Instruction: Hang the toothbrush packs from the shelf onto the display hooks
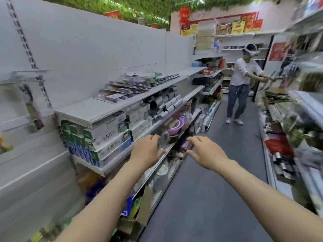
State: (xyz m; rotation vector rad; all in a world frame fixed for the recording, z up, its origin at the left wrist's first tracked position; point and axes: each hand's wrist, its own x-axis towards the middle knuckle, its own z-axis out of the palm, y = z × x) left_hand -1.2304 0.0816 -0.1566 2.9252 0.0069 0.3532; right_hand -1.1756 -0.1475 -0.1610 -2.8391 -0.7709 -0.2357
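Store aisle, blurred at the edges. Left hand (146, 151) stretched forward at mid-frame, fingers relaxed and slightly spread, holding nothing, hovering in front of the lower shelf edges. Right hand (204, 151) stretched forward just to its right, fingers loosely spread, likewise empty, above the grey aisle floor (218, 180).

Toothbrush packs (125, 89) lying in an overlapping, fanned pile on the top white shelf (83, 110) of the left-hand unit, farther off than both hands and well apart from them. More flat packs in a row beyond the pile, toward the far end of the same shelf; too blurred to read.

On the near left, display hooks (33, 74) projecting from the white back panel beside a slotted upright, with one hanging pack (33, 107) on them, smeared by motion.

Under the top shelf, stacked green-and-white cartons (104, 135), with blue boxes lower down. To their right, white rolls (169, 103) lying on the next shelf and a purple basin (176, 126) below those. Lower shelves crowded with mixed goods, not clearly told apart.

At the far end of the aisle, another person (243, 84) in a white top and blue trousers, wearing a head-mounted device, reaching toward the right-hand shelving (297, 109). Green foliage (122, 7) along the ceiling, red decorations near it.
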